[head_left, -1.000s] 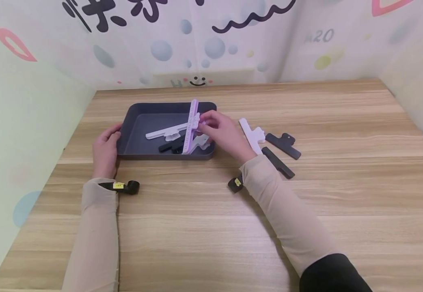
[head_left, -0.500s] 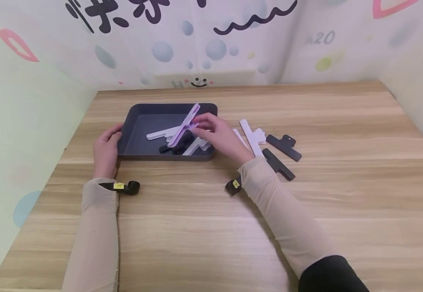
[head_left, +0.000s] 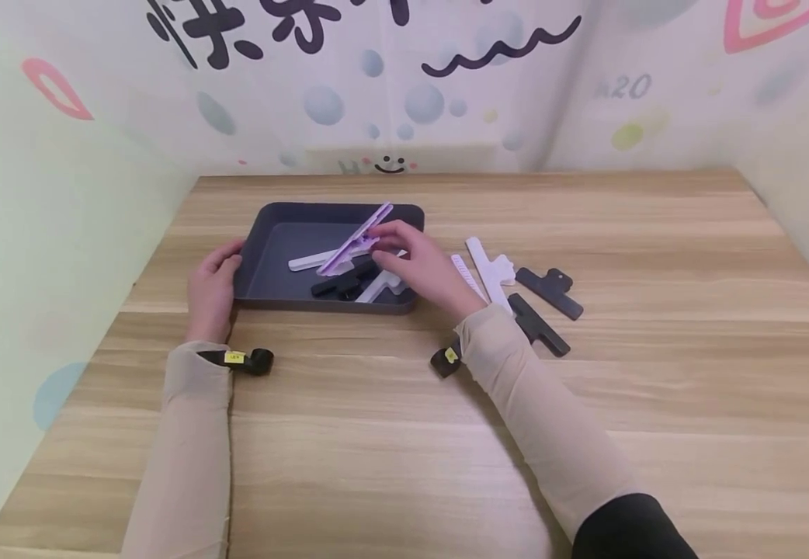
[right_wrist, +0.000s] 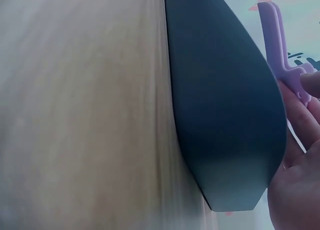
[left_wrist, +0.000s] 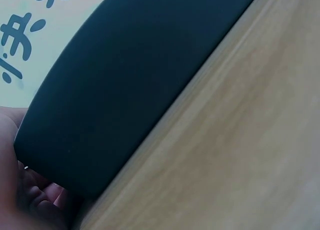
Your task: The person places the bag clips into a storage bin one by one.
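My right hand [head_left: 421, 264] pinches a purple long-jawed clip [head_left: 352, 242] by its handle, tilted above the right part of a dark grey tray [head_left: 307, 305]. In the right wrist view the purple clip [right_wrist: 272, 34] shows past the tray's wall [right_wrist: 225, 99], with thumb and fingers at its handle. Under it, inside the tray, lie a white clip [head_left: 307, 262], a black clip [head_left: 335, 286] and another white clip [head_left: 379, 287], partly covered by the hand. At the tray's left end my left hand [head_left: 212, 295] holds the wall; its fingers are partly hidden in the left wrist view.
Right of the tray, a pale lilac clip [head_left: 469, 275], a white clip [head_left: 490, 273] and two black clips, one farther back [head_left: 551, 292] and one nearer [head_left: 539, 326], lie on the wooden table [head_left: 348, 435]. A printed wall sheet [head_left: 446, 109] closes off the back.
The purple clip has turned from near upright to a slant, its near end swinging left above the tray. The left hand stays at the tray. The whole head view has shifted slightly.
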Available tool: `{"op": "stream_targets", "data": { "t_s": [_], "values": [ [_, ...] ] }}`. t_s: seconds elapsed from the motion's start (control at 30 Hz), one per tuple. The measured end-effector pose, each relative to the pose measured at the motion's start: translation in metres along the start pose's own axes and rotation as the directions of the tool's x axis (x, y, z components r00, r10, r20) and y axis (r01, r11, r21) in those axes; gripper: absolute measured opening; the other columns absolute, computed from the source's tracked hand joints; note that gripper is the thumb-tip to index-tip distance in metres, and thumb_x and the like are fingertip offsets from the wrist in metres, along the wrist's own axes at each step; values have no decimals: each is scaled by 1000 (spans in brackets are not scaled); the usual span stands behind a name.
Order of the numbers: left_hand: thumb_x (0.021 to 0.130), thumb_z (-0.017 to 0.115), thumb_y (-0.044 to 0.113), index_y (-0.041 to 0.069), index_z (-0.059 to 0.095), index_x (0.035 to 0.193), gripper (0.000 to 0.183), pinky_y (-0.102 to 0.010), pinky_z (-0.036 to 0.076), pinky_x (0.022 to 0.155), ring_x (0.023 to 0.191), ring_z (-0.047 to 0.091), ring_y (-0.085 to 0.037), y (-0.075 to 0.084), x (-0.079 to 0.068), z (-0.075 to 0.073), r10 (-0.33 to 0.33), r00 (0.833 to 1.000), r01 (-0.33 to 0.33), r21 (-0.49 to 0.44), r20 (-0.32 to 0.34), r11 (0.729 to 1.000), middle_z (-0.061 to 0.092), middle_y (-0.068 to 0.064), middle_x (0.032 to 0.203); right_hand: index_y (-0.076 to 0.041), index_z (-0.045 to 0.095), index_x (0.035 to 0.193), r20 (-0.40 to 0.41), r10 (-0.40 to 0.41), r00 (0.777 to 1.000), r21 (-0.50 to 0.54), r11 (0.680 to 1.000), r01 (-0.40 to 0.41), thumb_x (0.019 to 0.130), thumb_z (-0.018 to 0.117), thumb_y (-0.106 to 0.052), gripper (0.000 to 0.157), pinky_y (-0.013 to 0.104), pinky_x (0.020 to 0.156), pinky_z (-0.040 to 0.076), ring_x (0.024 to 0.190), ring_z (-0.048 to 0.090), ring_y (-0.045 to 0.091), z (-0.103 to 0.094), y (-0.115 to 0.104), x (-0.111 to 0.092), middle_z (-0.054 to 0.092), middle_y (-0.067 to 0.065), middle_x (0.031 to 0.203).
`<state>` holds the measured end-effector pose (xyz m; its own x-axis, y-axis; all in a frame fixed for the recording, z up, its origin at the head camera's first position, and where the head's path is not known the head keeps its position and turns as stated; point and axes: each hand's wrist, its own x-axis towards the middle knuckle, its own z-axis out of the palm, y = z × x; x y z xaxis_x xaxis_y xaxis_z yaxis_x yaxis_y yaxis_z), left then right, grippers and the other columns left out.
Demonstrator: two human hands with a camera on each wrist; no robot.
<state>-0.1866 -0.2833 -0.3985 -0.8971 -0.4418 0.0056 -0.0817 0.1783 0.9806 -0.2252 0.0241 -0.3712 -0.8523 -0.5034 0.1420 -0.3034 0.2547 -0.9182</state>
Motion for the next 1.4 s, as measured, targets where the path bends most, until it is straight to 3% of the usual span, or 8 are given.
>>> {"op": "stream_targets", "data": {
  "t_s": [0.47,0.67,1.0,1.2,1.4],
  "values": [
    [92,49,24,14,59,119,31,-24,31,95,111,43,-7,2,-4,-1,30,1000,-30,90,-5,995,54,0,123,-20,58,106,-77,27,997,-119,992,-36,89,54,-23,17,24,82,42,92,54,4,7,-5,14,61,-8,96],
    [91,49,24,14,59,119,31,-24,30,95,111,43,-7,2,-5,-1,25,1000,-24,84,-8,996,54,0,123,-20,60,101,-93,36,995,-111,993,-46,89,55,-27,15,25,77,44,88,54,6,8,-2,17,60,-9,95],
    [91,49,23,14,59,119,31,-24,30,95,111,43,-7,3,-3,-3,24,1000,-23,85,-14,996,54,1,123,-21,58,109,-102,83,991,-160,982,-99,89,54,-27,22,24,69,46,81,55,8,9,-5,18,59,-8,97],
    [91,50,21,12,59,118,30,-25,31,95,111,43,-8,4,-3,-4,18,1000,-17,64,-11,998,54,-1,122,-24,55,117,-65,106,992,-299,947,-121,89,53,-30,28,26,88,39,99,52,5,11,-7,21,60,-10,104],
    [91,50,23,13,59,118,31,-25,31,95,111,43,-7,4,-4,-4,19,1000,-18,74,-16,997,54,0,122,-23,51,123,-39,99,994,-430,897,-106,89,52,-33,35,30,89,38,104,51,9,15,-8,24,59,-8,111]
  ]
}}
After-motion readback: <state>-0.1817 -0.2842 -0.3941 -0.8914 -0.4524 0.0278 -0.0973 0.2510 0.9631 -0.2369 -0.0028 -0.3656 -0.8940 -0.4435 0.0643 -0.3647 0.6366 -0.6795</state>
